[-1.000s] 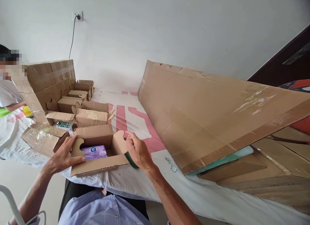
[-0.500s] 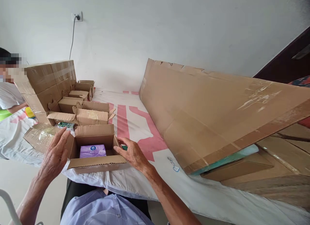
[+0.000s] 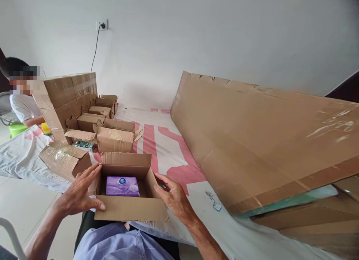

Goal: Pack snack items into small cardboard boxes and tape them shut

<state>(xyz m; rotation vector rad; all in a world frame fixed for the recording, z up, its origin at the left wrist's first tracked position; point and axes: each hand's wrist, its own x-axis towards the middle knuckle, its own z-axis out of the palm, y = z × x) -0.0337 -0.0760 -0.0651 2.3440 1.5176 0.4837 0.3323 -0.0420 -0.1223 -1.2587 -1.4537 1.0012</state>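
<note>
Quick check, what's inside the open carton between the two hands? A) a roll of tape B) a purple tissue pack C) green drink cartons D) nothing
B: a purple tissue pack lies flat on the floor of the open carton, with the left hand and right hand against the carton's two sides.

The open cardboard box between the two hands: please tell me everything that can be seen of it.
The open cardboard box is small, of plain brown corrugated board, and stands upright with all four top flaps folded outward. Inside lies one purple tissue pack, flat on the bottom. The box rests at the near edge of the white cloth with pink marks. The left hand presses against its left side, thumb on the front flap; the right hand lies against its right flap. Other brown boxes stand behind it.
</note>
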